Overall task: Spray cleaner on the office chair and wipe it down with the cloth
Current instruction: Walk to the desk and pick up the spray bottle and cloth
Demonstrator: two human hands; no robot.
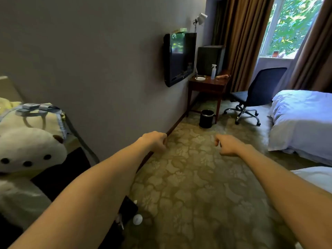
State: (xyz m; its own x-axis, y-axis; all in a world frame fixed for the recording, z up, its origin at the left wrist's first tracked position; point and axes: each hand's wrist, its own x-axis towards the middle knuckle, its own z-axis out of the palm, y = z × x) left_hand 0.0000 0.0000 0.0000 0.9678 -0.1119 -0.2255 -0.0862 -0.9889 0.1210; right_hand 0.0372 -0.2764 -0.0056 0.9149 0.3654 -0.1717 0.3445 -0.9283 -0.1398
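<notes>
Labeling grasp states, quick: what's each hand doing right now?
Left hand: closed, fingers curled, holding nothing.
Right hand: closed, fingers curled, holding nothing.

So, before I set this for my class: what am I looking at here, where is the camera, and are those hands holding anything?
There is no machine. One camera, worn on a person's head, looks forward and down, so the two bare arms are their own. The left hand and right hand reach out over the carpet, fingers curled, holding nothing. Across the room a spray bottle stands on the wooden desk, beside a pinkish thing that may be the cloth. The office chair stands next to the desk, untouched.
</notes>
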